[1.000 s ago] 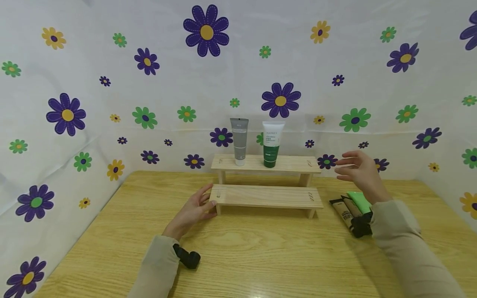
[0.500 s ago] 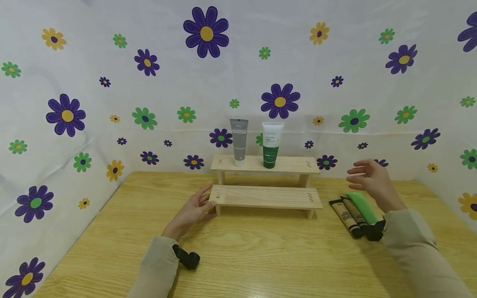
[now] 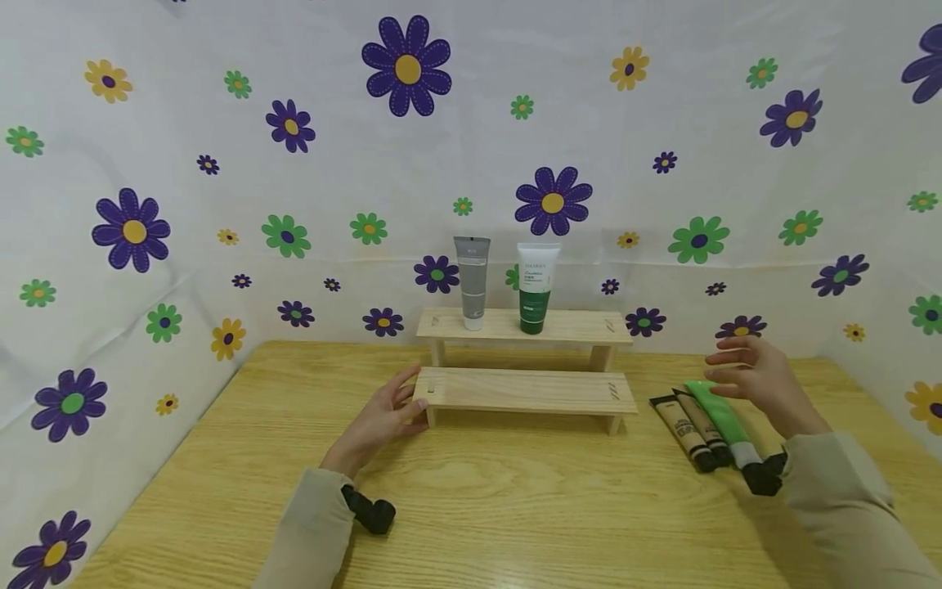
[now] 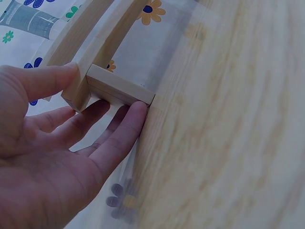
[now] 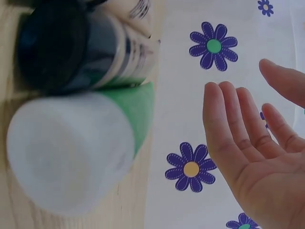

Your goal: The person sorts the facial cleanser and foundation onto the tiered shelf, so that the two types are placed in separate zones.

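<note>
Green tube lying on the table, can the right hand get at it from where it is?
Probably yes: the right hand hangs close by, holding nothing, and no other object seems to lie on the green tube. The brown tubes alongside may leave less room on that side.

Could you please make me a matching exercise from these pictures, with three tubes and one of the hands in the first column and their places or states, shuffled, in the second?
Column one
1. grey tube
2. white-and-dark-green tube
3. bright green tube
4. left hand

Column two
A. lies on the tabletop
B. stands near the middle of the upper wooden shelf
C. holds the left end of the lower wooden shelf
D. stands nearer the upper wooden shelf's left end

Right pairs: 1-D, 2-B, 3-A, 4-C
</note>
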The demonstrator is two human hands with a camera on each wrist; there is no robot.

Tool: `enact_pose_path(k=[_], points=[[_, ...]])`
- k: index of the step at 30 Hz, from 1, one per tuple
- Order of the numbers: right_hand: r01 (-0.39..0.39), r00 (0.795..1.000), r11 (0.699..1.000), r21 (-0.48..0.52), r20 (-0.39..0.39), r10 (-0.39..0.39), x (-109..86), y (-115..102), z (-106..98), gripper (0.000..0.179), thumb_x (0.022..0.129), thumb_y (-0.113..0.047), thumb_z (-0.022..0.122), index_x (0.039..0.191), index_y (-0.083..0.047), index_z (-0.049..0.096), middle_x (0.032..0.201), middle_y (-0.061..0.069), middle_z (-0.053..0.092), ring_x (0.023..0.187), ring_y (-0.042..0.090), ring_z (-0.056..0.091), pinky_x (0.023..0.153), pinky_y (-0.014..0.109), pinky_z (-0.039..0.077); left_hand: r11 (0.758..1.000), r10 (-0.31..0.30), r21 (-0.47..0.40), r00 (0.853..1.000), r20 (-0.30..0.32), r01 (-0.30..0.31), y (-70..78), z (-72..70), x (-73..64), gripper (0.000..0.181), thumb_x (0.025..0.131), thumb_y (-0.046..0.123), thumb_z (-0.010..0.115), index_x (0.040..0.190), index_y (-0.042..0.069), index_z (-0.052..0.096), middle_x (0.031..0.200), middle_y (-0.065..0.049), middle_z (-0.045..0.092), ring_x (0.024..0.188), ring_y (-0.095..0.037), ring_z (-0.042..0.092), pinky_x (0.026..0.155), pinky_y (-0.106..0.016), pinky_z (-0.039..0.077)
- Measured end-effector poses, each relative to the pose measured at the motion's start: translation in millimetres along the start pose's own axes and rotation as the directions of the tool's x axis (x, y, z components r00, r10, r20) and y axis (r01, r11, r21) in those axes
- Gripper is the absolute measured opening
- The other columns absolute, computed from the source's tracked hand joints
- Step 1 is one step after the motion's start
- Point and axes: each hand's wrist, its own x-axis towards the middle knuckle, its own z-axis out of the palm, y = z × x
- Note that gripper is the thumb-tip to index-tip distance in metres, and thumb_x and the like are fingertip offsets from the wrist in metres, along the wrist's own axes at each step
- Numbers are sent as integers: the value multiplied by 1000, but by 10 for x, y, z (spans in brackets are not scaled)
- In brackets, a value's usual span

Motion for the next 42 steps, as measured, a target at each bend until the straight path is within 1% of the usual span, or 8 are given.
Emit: enact_pose_path(k=[3,6,10,17,25,30,37,42], points=[[-5,1000,1000,-24,20,6,-15,26,-16,48,100,5,57,137,22,30,113,21,60,84,-4,62,74,28,61,1000,-5,-11,1000,-8,5,3,-3,-1,66,105,-1,49,162,4,16,159,-31,29,135,-50,44,99,-50,52],[-18,999,999,-42,36,20,-33,63,-32,46,101,7,54,136,23,29,120,38,53,83,-4,62,74,29,61,1000,-9,-15,1000,-11,9,2,-6,0,67,105,-1,49,162,5,16,159,-30,29,135,-49,45,99,-50,52],[-40,998,997,-66,52,43,-52,116,-63,46,101,6,55,135,23,29,124,46,47,82,-1,64,74,29,61,1000,-4,-20,1000,-2,4,-2,-11,-5,67,105,-1,49,162,4,15,158,-31,29,135,-49,44,100,-51,51],[-83,993,993,-82,71,89,-78,181,-137,51,100,6,56,137,24,27,120,42,52,82,2,64,75,31,62,1000,0,-24,1000,6,0,-2,-8,-7,66,106,-1,48,162,4,14,158,-30,29,136,-49,43,101,-51,51],[-120,988,983,-136,84,132,-116,207,-196,50,99,9,54,136,26,26,121,46,49,83,4,63,74,32,62,1000,14,-20,999,31,-13,13,-14,-22,65,107,0,47,162,3,12,160,-32,24,137,-50,41,102,-52,49],[-129,985,982,-136,94,143,-124,236,-219,49,98,10,55,134,27,26,116,42,52,84,8,64,74,33,62,1000,7,-22,1000,27,-6,16,-15,-23,66,107,0,47,162,4,12,160,-32,24,137,-50,41,102,-52,49],[-138,983,982,-132,103,152,-130,273,-230,50,96,9,57,133,28,28,111,35,58,81,7,64,72,33,62,1000,-3,-20,1000,14,3,2,-17,-8,66,107,0,48,163,5,13,160,-31,25,137,-50,42,102,-51,49],[-151,981,979,-135,101,165,-131,303,-239,51,95,8,59,132,27,29,111,35,58,80,7,63,72,33,62,999,-11,-33,1000,9,11,-9,-14,11,67,106,-1,48,163,7,14,161,-29,25,137,-49,42,102,-51,49]])
